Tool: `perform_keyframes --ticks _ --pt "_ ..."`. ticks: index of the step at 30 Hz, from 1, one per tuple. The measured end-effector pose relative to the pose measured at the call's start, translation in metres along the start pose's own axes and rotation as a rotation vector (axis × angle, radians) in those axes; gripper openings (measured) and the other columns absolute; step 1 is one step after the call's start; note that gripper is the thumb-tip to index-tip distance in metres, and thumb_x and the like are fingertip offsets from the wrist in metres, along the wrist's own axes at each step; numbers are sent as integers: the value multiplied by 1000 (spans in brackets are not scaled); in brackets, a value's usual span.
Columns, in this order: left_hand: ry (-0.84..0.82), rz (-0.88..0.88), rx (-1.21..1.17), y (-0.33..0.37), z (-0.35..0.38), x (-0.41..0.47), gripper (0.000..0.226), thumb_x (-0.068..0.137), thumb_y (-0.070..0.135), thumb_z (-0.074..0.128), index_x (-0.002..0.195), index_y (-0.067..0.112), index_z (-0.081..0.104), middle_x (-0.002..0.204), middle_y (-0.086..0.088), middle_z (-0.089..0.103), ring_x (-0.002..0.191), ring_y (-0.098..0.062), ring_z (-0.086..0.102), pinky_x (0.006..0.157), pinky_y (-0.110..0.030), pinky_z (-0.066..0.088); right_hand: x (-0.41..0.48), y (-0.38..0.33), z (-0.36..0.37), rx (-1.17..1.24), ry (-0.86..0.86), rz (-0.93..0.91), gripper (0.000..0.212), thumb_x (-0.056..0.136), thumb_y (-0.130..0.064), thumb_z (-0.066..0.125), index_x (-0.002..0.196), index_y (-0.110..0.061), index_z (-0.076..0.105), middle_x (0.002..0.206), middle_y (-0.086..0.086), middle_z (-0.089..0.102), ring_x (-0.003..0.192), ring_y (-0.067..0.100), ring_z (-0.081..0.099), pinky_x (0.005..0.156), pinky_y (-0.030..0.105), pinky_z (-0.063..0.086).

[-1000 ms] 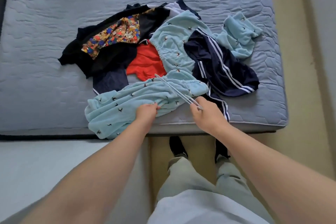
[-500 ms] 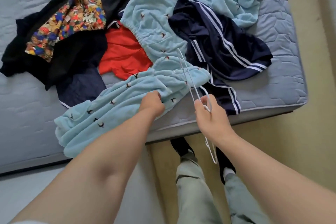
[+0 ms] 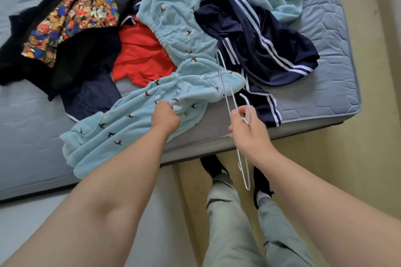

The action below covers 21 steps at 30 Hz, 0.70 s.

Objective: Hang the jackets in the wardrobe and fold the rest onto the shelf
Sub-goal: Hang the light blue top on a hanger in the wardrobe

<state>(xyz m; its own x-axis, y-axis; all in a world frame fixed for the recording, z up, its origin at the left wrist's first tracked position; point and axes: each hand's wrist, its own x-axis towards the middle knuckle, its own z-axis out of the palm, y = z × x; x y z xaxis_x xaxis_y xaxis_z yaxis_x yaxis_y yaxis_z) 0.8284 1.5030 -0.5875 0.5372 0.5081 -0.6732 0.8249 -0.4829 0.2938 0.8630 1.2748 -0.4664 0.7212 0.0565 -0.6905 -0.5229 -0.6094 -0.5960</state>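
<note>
Fingers [image 3: 236, 115], right hand [image 3: 249, 134]: grip hanger [image 3: 249, 108] | left hand [image 3: 165, 118]: hidden in jacket [image 3: 121, 130]

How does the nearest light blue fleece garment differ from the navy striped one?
The light blue fleece garment is fluffy with small dark motifs; the navy striped garment is smooth with white stripes. The left hand grips the fleece one; no hand holds the navy one. Both lie crumpled on the mattress.

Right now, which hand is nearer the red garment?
Left. The left hand grips the light blue fleece close to the red garment; the right hand holds the white hanger farther right.
</note>
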Motion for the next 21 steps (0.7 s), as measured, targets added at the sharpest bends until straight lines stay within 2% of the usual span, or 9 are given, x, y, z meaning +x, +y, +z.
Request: perform_keyframes --ticks 3,5,7,10,13,15,16,18,21 --pt "17 -146 -278 11 -28 -39 40 86 10 56 124 16 48 111 -7 56 97 -28 57 76 -37 50 -20 -18 -13 3 -18 -18 23 103 -46 34 122 -37 45 95 0 69 96 26 66 92 46 52" --pt "-21 -116 -335 19 -46 -69 28 85 13 62 113 18 61 108 -9 66 89 -27 61 65 -32 46 -36 -32 -21 31 -53 -82 41 106 -44 31 146 -44 35 121 1 67 112 23 62 103 45 47" --pt "-15 -43 -351 28 -63 -104 20 82 22 70 101 16 69 104 -12 71 93 -30 65 68 -32 47 -54 -44 -29 49 -79 -142 44 107 -39 30 151 -38 35 133 6 62 113 21 58 108 47 44" --pt "146 -1 -392 50 -90 -163 20 78 33 71 89 17 67 89 -6 69 89 -29 64 77 -40 53 -83 -59 -47 -16 -129 -153 35 108 -35 31 127 -20 56 112 10 66 105 29 62 99 53 50" --pt "321 146 -463 71 -116 -223 8 83 24 67 78 19 69 68 3 65 69 -15 59 59 -29 47 -111 -72 -69 -57 -175 -190 34 108 -28 33 105 -8 60 98 12 62 93 30 59 95 52 51" --pt "379 242 -500 83 -132 -265 10 83 22 65 78 26 72 72 4 71 67 -10 61 58 -27 48 -130 -78 -84 -92 -204 -194 40 108 -31 34 93 -9 64 97 17 64 87 28 56 89 50 51" --pt "403 283 -517 89 -140 -285 14 84 21 65 79 31 74 76 8 72 70 -8 63 61 -25 50 -141 -82 -91 -80 -231 -171 45 107 -36 34 89 -9 65 97 17 67 83 28 57 81 48 53" --pt "439 360 -557 101 -154 -322 23 85 16 64 80 35 75 74 15 72 70 -4 63 64 -26 51 -162 -89 -105 3 -314 -112 55 105 -49 36 89 -9 69 94 12 71 74 23 61 68 39 52" --pt "426 480 -620 120 -170 -376 28 85 13 66 76 37 76 68 20 69 63 3 60 60 -20 48 -187 -106 -127 91 -416 -85 70 97 -68 37 97 -7 72 95 10 74 75 22 65 70 36 53"
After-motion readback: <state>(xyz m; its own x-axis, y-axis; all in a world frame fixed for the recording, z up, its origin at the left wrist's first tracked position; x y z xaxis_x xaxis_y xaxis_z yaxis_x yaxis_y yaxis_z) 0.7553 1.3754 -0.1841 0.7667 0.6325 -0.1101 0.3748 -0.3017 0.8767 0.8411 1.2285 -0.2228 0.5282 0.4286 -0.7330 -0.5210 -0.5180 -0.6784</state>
